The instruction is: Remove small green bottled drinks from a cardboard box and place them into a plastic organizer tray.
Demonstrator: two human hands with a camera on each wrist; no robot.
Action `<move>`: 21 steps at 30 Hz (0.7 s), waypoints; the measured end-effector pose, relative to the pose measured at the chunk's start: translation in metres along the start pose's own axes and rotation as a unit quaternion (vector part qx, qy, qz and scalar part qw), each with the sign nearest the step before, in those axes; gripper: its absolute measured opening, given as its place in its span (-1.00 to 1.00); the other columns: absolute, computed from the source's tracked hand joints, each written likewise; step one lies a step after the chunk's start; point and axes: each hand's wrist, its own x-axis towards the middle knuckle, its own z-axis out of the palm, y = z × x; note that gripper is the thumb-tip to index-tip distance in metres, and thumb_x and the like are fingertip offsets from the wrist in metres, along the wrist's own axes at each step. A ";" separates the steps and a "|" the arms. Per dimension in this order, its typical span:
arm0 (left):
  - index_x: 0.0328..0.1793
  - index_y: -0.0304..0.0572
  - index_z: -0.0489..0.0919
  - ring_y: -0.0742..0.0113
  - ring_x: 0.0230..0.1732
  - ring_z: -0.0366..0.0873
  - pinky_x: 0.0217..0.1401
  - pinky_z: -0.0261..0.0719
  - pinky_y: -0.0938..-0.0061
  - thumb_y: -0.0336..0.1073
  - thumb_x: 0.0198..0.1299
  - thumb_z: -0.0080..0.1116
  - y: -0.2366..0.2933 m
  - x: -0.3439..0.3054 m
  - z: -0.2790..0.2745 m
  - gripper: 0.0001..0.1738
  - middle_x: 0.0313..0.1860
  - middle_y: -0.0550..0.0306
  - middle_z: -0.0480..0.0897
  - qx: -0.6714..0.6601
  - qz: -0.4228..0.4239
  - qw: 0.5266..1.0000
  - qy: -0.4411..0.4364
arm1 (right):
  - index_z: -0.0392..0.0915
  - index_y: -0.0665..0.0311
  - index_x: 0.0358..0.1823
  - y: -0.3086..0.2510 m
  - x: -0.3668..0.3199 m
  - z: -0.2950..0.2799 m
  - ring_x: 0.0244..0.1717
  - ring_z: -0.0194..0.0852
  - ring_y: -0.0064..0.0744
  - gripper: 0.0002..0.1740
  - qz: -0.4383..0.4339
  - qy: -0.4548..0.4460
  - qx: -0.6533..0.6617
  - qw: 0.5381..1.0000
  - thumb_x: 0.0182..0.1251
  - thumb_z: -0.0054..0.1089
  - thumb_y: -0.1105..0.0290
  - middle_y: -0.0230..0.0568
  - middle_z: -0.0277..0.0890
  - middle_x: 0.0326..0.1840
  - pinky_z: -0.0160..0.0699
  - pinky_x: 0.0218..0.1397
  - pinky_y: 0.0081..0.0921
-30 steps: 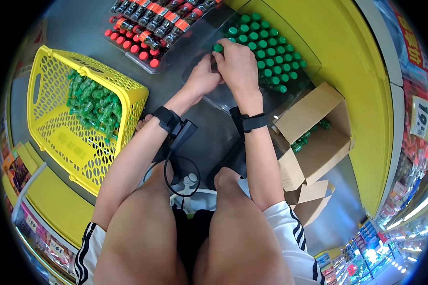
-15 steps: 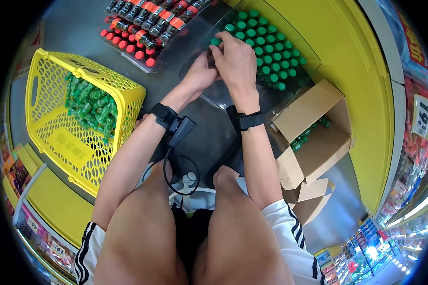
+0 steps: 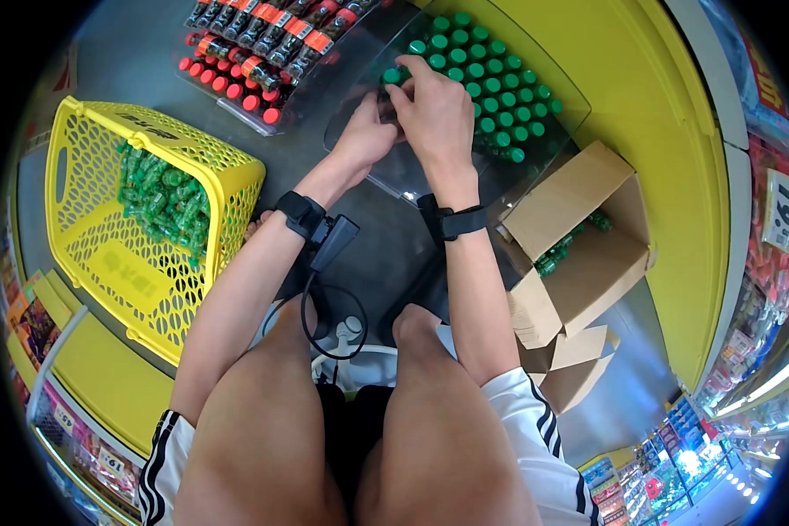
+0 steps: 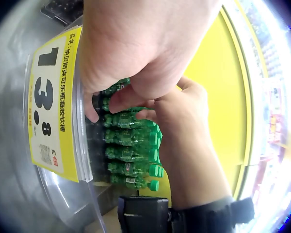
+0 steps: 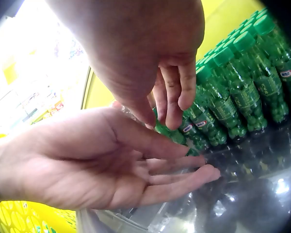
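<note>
My right hand (image 3: 434, 110) reaches over the front of a clear plastic bin (image 3: 394, 184), its fingers curled down at the near row of small green bottles (image 3: 491, 83). In the right wrist view its thumb and fingers pinch a slanted green bottle (image 5: 169, 132), mostly hidden by the hand. My left hand (image 3: 364, 140) is beside it, palm up below the right hand, with straight fingers (image 5: 184, 184) pointing towards the bottles. Green caps face up in tight rows. In the left wrist view, the left hand (image 4: 140, 43) overlaps part of the rows.
A yellow basket (image 3: 237, 210) of loose green bottles stands at left. At right is an open cardboard box (image 3: 579, 193) with more green bottles. Red-capped dark bottles (image 3: 237, 88) fill a bin at upper left. A price sign (image 4: 53, 107) fronts the green bottles' bin.
The head view has shifted slightly, so the bins and basket sit a little farther left. Both hands stay at the same near corner of the green bottles, with hardly any movement.
</note>
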 end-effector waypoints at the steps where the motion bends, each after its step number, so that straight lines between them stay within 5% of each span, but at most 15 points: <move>1: 0.73 -0.39 0.03 0.16 0.58 0.42 0.54 0.52 0.24 -0.72 0.40 -0.07 -0.001 0.000 0.000 -0.22 0.61 -0.16 0.39 0.001 -0.002 1.000 0.004 | 0.73 0.13 0.09 0.001 0.000 0.001 -0.25 0.79 -0.07 -0.68 0.000 0.000 0.001 1.000 0.32 0.46 0.32 -0.22 0.79 -0.29 0.69 -0.20 -0.19; 3: 0.72 -0.40 0.05 0.17 0.57 0.43 0.54 0.52 0.24 -0.72 0.40 -0.07 -0.003 0.001 0.000 -0.24 0.60 -0.16 0.40 0.001 -0.004 1.000 0.009 | 0.70 0.10 0.03 0.002 -0.001 0.002 -0.27 0.78 0.06 -0.72 -0.020 0.012 0.003 1.000 0.32 0.46 0.31 -0.14 0.78 -0.26 0.69 -0.27 -0.10; 16: 0.64 -0.47 0.21 0.19 0.50 0.50 0.50 0.54 0.27 -0.67 0.44 -0.03 -0.013 0.005 -0.002 -0.36 0.49 -0.13 0.52 0.018 0.012 1.000 0.019 | 0.71 0.07 0.06 0.004 0.000 0.005 -0.28 0.79 0.04 -0.70 -0.015 -0.002 -0.004 1.000 0.33 0.47 0.29 -0.12 0.77 -0.30 0.69 -0.28 -0.10; 18: 0.63 -0.48 0.24 0.18 0.49 0.51 0.48 0.55 0.29 -0.65 0.43 -0.02 -0.016 0.005 -0.004 -0.37 0.46 -0.12 0.54 0.026 0.011 0.999 0.022 | 0.72 0.04 0.13 0.003 0.000 0.005 -0.29 0.80 -0.10 -0.66 -0.009 -0.004 -0.044 0.999 0.33 0.47 0.26 -0.29 0.80 -0.35 0.69 -0.26 -0.21; 21: 0.55 -0.56 0.35 0.16 0.39 0.61 0.42 0.57 0.31 -0.56 0.42 0.04 -0.014 -0.001 -0.003 -0.43 0.38 -0.16 0.64 0.163 0.021 0.984 0.065 | 0.69 0.03 0.13 0.000 -0.003 0.000 -0.34 0.78 -0.12 -0.65 0.002 0.002 -0.035 0.999 0.35 0.46 0.25 -0.31 0.77 -0.40 0.66 -0.29 -0.22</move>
